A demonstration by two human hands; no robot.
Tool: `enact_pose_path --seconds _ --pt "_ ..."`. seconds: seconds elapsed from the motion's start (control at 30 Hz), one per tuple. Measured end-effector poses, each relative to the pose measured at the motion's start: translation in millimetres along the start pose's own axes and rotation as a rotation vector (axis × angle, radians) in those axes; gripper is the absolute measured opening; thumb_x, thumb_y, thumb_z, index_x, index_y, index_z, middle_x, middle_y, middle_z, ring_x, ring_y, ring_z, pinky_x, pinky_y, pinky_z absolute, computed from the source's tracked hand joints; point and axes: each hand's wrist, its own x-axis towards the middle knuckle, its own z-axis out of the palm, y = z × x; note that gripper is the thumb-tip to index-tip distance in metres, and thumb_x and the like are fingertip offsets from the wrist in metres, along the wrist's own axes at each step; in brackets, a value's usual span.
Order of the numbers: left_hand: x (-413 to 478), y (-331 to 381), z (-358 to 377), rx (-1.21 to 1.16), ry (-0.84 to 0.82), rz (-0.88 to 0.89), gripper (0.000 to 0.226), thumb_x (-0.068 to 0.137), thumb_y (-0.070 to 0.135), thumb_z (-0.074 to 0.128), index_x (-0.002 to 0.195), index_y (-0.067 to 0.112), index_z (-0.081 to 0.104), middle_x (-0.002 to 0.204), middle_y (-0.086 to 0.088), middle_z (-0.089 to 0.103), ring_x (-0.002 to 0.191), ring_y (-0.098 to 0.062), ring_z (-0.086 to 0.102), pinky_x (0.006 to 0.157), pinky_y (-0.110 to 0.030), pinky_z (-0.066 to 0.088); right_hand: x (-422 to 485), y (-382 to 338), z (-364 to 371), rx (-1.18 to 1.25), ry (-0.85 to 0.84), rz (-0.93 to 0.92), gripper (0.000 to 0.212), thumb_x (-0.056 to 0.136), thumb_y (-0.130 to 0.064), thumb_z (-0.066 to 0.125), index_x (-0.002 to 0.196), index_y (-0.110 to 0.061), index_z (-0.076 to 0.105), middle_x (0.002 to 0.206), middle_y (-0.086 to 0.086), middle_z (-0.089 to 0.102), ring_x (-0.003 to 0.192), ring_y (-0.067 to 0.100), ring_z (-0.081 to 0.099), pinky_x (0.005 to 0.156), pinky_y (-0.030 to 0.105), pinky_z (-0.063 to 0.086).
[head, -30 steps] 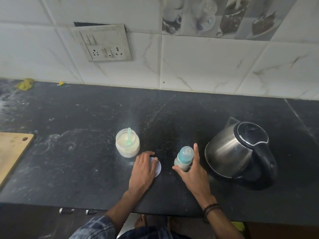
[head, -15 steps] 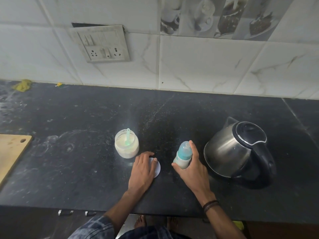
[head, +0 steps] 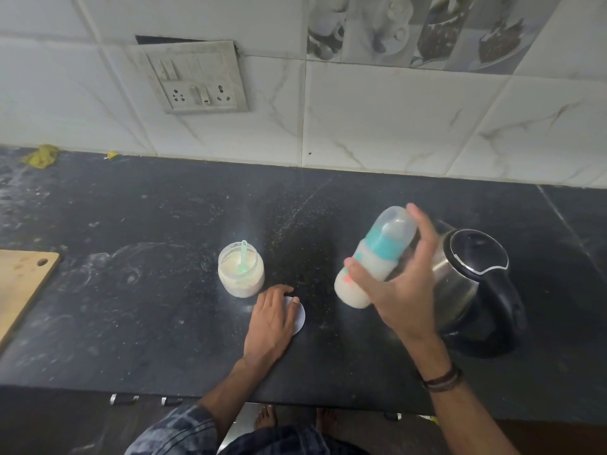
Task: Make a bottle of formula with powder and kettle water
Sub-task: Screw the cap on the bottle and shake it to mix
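Lifted off the counter point(head: 157, 330) since a second ago, the bottle point(head: 377, 257) now hangs in my right hand point(head: 404, 290), in the air just left of the kettle point(head: 476, 284) and partly in front of it. My thumb and fingers are curled round its body, gripping it. The cap is on and milky liquid shows inside. Its long axis is tilted, with the capped top up and toward the kettle and the base down and away from it. My left hand point(head: 271, 320) has not shifted. It lies farther left of the kettle, flat with straight fingers on the white lid point(head: 300, 315), just beside the open powder jar point(head: 241, 274). I judge shaking comes next, and the right hand already has the bottle.
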Motion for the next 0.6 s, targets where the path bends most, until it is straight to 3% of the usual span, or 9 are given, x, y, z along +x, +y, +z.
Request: enact_pose_path --seconds 0.03,0.17,0.23,0.33,0.4,0.43,0.5,0.53,0.6 --pt "-0.4 0.7 0.0 0.007 -0.002 0.007 0.045 0.101 0.048 0.032 0.126 0.018 0.056 0.127 0.005 0.057 0.118 -0.012 0.047 0.105 -0.028 0.039 4.1 -3.9 -4.4 0.008 -0.002 -0.033 0.104 0.069 -0.004 0.092 0.147 -0.015 0.025 0.136 -0.035 0.040 0.113 -0.008 0.056 0.087 0.018 0.053" --pt "0.3 0.8 0.2 0.020 0.005 0.009 0.043 0.102 0.045 0.033 0.125 0.017 0.055 0.128 0.005 0.057 0.118 -0.013 0.047 0.105 -0.030 0.040 23.9 -36.6 -19.3 0.149 0.349 -0.235 0.100 0.081 0.008 0.078 0.144 0.017 0.002 0.145 0.018 0.023 0.127 0.001 0.048 0.100 0.020 0.048" --pt "-0.3 0.3 0.3 0.022 0.003 0.007 0.040 0.102 0.044 0.034 0.125 0.018 0.055 0.127 0.006 0.057 0.118 -0.013 0.047 0.104 -0.030 0.040 22.2 -35.6 -13.5 0.122 0.358 -0.219 0.100 0.081 -0.002 0.080 0.147 0.011 0.005 0.146 0.016 0.026 0.128 0.006 0.047 0.102 0.025 0.048" --pt "0.2 -0.6 1.7 0.047 0.007 0.026 0.037 0.102 0.039 0.039 0.124 0.015 0.057 0.125 0.001 0.059 0.115 -0.019 0.050 0.102 -0.033 0.042 7.1 -30.4 -1.3 0.023 0.061 -0.144 0.095 0.069 -0.004 0.086 0.143 -0.008 0.027 0.140 -0.007 0.041 0.117 -0.005 0.053 0.094 0.016 0.049" --pt "2.1 1.3 2.7 0.061 0.005 -0.010 0.032 0.103 0.034 0.046 0.128 0.016 0.057 0.125 -0.001 0.059 0.116 -0.019 0.051 0.102 -0.030 0.041 8.2 -24.9 -10.9 0.086 0.149 -0.129 0.095 0.068 -0.014 0.092 0.138 0.004 0.031 0.138 0.007 0.048 0.118 0.008 0.059 0.093 0.024 0.053" --pt "2.7 1.4 2.9 0.066 0.002 -0.028 0.031 0.103 0.032 0.049 0.129 0.017 0.056 0.126 -0.001 0.060 0.116 -0.018 0.051 0.101 -0.028 0.040 12.0 -24.3 -19.0 0.159 0.261 -0.103 0.102 0.070 -0.027 0.095 0.135 0.017 0.030 0.138 0.020 0.050 0.119 0.025 0.063 0.093 0.037 0.056" --pt "2.3 0.7 2.5 0.065 0.007 -0.013 0.027 0.104 0.027 0.051 0.127 0.015 0.057 0.125 -0.002 0.059 0.116 -0.018 0.050 0.102 -0.030 0.041 20.4 -17.8 -29.0 0.332 0.476 -0.014 0.116 0.070 -0.039 0.095 0.140 0.022 0.026 0.138 0.035 0.050 0.114 0.047 0.063 0.086 0.059 0.057" --pt "1.1 1.3 1.6 0.059 0.008 0.010 0.024 0.104 0.024 0.051 0.125 0.013 0.057 0.125 -0.002 0.059 0.116 -0.018 0.049 0.102 -0.033 0.042 20.4 -15.3 -27.4 0.333 0.515 0.008 0.119 0.069 -0.039 0.095 0.142 0.022 0.023 0.139 0.037 0.049 0.114 0.050 0.062 0.085 0.062 0.057" --pt "-1.3 3.3 -0.9 0.050 0.007 0.037 0.024 0.104 0.024 0.049 0.122 0.011 0.057 0.125 -0.002 0.059 0.115 -0.021 0.050 0.102 -0.036 0.044 17.8 -23.0 -15.6 0.161 0.366 -0.018 0.112 0.069 -0.029 0.095 0.142 0.014 0.023 0.140 0.020 0.050 0.119 0.029 0.063 0.093 0.044 0.057"
